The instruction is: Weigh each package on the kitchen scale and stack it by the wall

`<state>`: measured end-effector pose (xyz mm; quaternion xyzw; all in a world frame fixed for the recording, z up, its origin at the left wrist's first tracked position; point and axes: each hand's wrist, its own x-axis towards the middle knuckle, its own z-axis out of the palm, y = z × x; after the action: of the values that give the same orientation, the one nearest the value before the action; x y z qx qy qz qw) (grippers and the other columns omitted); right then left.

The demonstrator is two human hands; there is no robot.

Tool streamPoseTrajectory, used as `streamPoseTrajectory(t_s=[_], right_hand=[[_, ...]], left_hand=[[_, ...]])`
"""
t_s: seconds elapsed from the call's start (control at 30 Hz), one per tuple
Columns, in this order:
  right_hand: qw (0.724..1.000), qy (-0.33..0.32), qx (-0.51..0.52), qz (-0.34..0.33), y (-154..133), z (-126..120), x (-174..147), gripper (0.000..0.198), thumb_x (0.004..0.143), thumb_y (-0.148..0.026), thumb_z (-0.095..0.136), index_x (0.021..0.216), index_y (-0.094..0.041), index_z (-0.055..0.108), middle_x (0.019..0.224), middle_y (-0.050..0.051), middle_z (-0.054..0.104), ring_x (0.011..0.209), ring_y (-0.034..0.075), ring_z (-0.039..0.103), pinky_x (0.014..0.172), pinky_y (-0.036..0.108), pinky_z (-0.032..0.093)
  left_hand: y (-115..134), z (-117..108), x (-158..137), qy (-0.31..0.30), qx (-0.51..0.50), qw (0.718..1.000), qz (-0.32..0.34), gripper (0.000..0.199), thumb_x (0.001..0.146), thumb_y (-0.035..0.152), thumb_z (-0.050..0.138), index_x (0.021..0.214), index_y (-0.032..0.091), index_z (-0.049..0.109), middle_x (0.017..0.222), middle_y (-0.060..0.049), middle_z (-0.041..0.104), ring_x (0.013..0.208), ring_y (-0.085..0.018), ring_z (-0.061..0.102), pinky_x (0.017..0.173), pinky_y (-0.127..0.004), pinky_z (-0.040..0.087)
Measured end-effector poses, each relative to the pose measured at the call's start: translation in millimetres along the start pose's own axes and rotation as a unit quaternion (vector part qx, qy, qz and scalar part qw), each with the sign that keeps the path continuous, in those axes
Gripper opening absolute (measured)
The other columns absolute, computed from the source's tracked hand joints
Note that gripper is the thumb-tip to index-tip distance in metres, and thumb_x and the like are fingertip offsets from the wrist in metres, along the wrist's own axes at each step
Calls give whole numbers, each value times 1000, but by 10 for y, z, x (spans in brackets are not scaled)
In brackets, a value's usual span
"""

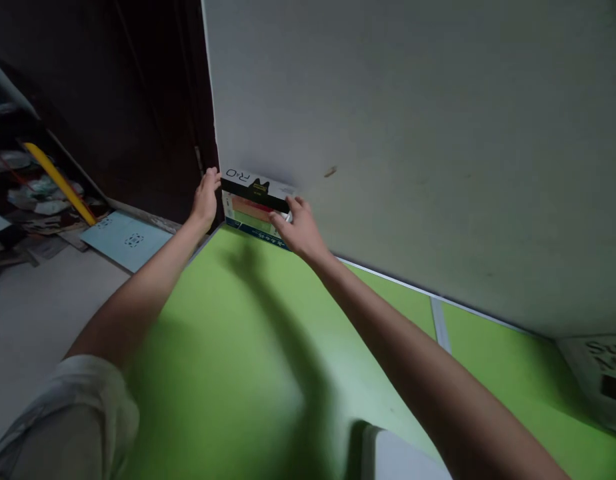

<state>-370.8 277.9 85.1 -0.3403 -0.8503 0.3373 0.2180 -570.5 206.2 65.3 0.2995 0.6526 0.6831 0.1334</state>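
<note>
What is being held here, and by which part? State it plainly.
A stack of boxes against the wall, at the far corner of the green surface. The left hand presses its left end; the right hand grips its right front edge.

A green worktop [268, 333] met a grey wall [413, 133]. A pale blue board [125, 240] and a yellow pole [58, 180] lay on the floor [33, 313].
</note>
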Motion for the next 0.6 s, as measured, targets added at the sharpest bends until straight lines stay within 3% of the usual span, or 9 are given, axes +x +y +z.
streamPoseTrajectory(t_s=[0.1, 0.3, 0.47, 0.6], right_hand=[[1000, -2, -16, 5, 104, 214, 219, 76, 82, -38, 53, 143, 3, 36, 155, 27, 25, 146, 38, 22, 120, 50, 22], [997, 8, 19, -72, 402, 358, 257, 77, 79, -37, 57, 146, -9, 33, 160, 20, 18, 148, 38, 17, 117, 59, 19], [997, -6, 29, -66, 413, 342, 277, 78, 76, -30, 59, 147, -9, 33, 161, 18, 14, 149, 37, 16, 118, 57, 20], [999, -34, 17, -40, 269, 132, 260, 76, 75, -25, 60, 145, -5, 36, 159, 20, 21, 147, 36, 23, 119, 54, 22]], left_hand=[[-172, 93, 189, -8, 2, 999, -42, 74, 95, 63, 18, 142, 12, 45, 149, -18, 45, 139, -26, 42, 116, -37, 30], [-360, 136, 208, -25, -3, 999, -23, 73, 94, 65, 17, 146, 18, 41, 155, -11, 36, 143, -24, 35, 118, -35, 24], [-312, 150, 183, -29, 12, 998, -49, 71, 93, 67, 21, 144, 22, 44, 157, -7, 33, 145, -24, 31, 119, -39, 22], [-202, 128, 188, -2, 32, 999, -41, 73, 89, 72, 27, 136, 23, 53, 154, -8, 40, 146, -25, 29, 118, -42, 23]])
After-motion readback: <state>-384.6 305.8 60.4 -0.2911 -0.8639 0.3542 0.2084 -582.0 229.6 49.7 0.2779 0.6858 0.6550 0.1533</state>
